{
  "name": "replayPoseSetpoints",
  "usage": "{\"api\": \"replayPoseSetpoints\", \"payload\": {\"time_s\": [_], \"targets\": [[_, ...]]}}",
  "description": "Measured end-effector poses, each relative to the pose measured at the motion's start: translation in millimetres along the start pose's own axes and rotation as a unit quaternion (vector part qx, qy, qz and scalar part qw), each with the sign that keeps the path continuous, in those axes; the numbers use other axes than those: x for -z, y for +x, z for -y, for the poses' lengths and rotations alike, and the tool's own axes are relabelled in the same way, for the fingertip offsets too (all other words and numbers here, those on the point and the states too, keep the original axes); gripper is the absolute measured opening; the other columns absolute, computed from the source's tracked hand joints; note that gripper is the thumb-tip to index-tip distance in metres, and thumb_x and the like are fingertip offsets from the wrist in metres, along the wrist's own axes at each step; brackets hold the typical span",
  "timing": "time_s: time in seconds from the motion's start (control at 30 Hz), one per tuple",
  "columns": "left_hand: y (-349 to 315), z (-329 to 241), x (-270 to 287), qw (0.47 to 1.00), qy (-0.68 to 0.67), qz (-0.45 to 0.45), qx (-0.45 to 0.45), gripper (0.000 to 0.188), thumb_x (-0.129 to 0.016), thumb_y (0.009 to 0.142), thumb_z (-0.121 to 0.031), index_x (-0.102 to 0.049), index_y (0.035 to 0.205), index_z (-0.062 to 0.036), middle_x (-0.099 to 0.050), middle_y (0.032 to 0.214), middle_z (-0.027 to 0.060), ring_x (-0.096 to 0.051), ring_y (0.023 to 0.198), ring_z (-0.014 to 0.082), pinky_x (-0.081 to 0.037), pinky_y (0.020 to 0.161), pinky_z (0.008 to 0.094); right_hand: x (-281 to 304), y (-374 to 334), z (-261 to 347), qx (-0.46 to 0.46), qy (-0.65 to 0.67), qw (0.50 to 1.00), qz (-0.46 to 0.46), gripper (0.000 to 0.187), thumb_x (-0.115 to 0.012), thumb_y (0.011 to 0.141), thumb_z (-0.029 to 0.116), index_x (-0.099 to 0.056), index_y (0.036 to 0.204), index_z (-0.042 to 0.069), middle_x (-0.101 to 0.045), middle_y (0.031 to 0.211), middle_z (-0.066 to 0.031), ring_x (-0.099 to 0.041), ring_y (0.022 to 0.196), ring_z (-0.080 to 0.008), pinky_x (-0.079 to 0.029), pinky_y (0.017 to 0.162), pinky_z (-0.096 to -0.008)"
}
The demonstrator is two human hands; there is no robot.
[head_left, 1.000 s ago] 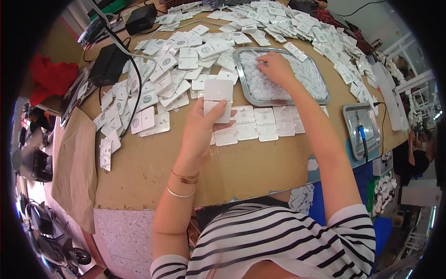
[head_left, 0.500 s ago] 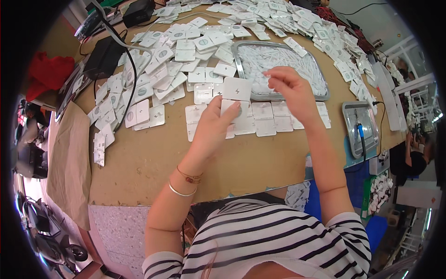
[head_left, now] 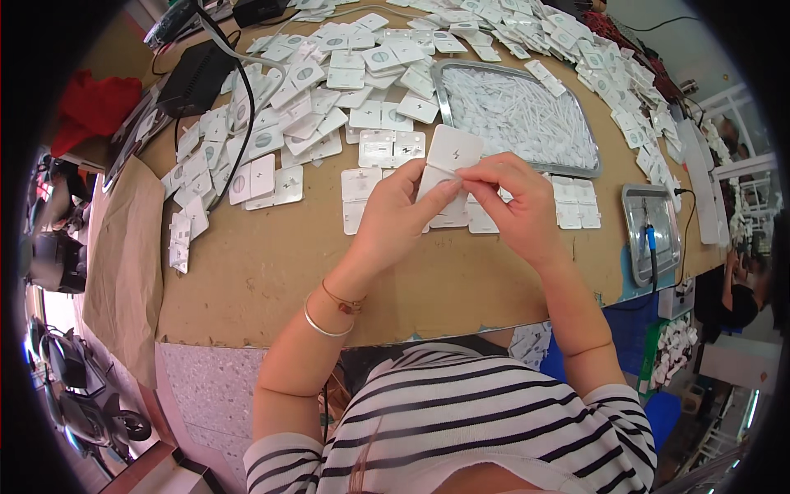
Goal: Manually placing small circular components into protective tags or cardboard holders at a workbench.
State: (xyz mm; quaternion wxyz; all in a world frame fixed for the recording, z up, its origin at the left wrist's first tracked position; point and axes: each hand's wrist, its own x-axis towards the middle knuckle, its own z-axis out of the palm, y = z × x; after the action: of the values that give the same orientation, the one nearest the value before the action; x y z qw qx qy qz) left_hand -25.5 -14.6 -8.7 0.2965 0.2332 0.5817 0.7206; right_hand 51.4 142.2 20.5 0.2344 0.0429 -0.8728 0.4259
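Note:
My left hand [head_left: 397,212] is closed on a white two-part folding charger pad [head_left: 455,150], thumb across its lower panel. The upper panel carries a small dark lightning mark and tilts up away from me. Meeting the pad's right edge near the fold are the pinched fingertips of my right hand [head_left: 527,206]; whatever they hold is too small or hidden to make out. Beneath and beyond my hands lies a row of similar white pads [head_left: 362,188], laid out on the brown table. A metal tray [head_left: 442,97] full of thin white strips [head_left: 527,107] sits just behind.
White pads [head_left: 313,90] are heaped at the left and along the far side. A black box [head_left: 193,78] with cables stands at far left. On the right, a small metal tray [head_left: 634,239] holds a blue-handled tool [head_left: 651,239]. Brown paper [head_left: 123,263] hangs over the left edge.
My right hand has come from over the tray down and toward me to the pad's edge. The left hand has shifted slightly right with the pad, which is now tilted. The whole view has moved somewhat.

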Motion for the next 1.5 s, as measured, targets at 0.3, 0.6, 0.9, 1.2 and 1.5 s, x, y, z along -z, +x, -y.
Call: {"api": "replayPoseSetpoints", "payload": {"time_s": [0.3, 0.6, 0.9, 1.2, 1.5], "targets": [[-2.3, -4.2, -0.5, 0.999, -0.022, -0.035, -0.003, 0.033, -0.056, 0.092, -0.030, -0.061, 0.099, 0.0022, -0.062, 0.085, 0.0031, -0.054, 0.075, 0.0056, -0.043, 0.064, 0.0197, -9.0, -1.3, -3.6, -0.135, 0.090, 0.986, -0.049, 0.013, -0.067, 0.079, 0.002, -0.061, 0.090, 0.001, -0.060, 0.084, -0.0028, -0.055, 0.071, -0.0086, -0.046, 0.064, -0.0234], [-7.1, -3.9, -2.5, 0.997, 0.013, -0.069, -0.038, 0.033, -0.053, 0.093, -0.030, -0.062, 0.095, 0.0015, -0.060, 0.078, 0.0022, -0.050, 0.066, 0.0045, -0.041, 0.055, 0.0197, -11.1, -11.4, -14.1, -0.252, 0.263, 0.930, 0.056, 0.016, -0.063, 0.087, 0.016, -0.055, 0.086, 0.003, -0.057, 0.078, -0.0005, -0.052, 0.069, -0.0065, -0.043, 0.063, -0.0212], [-8.6, -10.9, -6.6, 0.996, -0.031, -0.082, 0.012, 0.024, -0.057, 0.090, -0.019, -0.064, 0.094, 0.0032, -0.060, 0.074, 0.0021, -0.053, 0.065, 0.0049, -0.043, 0.054, 0.0200, -12.1, -9.3, -9.0, -0.249, 0.313, 0.916, 0.025, 0.017, -0.064, 0.086, 0.016, -0.055, 0.084, 0.002, -0.058, 0.074, 0.0001, -0.051, 0.067, -0.0058, -0.042, 0.061, -0.0208], [-10.0, -16.1, 2.2, 0.995, 0.072, -0.074, 0.011, 0.027, -0.054, 0.093, -0.022, -0.066, 0.091, 0.0024, -0.051, 0.066, -0.0036, -0.038, 0.060, 0.0042, -0.032, 0.053, 0.0203, 15.2, 26.3, -37.7, -0.210, 0.119, 0.970, -0.012, 0.014, -0.060, 0.087, 0.015, -0.061, 0.089, 0.001, -0.058, 0.078, -0.0012, -0.054, 0.068, -0.0085, -0.045, 0.063, -0.0235], [-4.8, -19.1, 7.9, 0.997, 0.026, -0.073, 0.026, 0.033, -0.048, 0.095, -0.026, -0.063, 0.100, 0.0033, -0.049, 0.070, -0.0049, -0.038, 0.066, 0.0035, -0.033, 0.059, 0.0203, 37.0, 64.8, -120.5, -0.197, -0.233, 0.951, 0.049, 0.017, -0.065, 0.076, 0.017, -0.067, 0.090, 0.007, -0.058, 0.089, -0.0083, -0.058, 0.081, -0.0218, -0.047, 0.073, -0.0317]]}}
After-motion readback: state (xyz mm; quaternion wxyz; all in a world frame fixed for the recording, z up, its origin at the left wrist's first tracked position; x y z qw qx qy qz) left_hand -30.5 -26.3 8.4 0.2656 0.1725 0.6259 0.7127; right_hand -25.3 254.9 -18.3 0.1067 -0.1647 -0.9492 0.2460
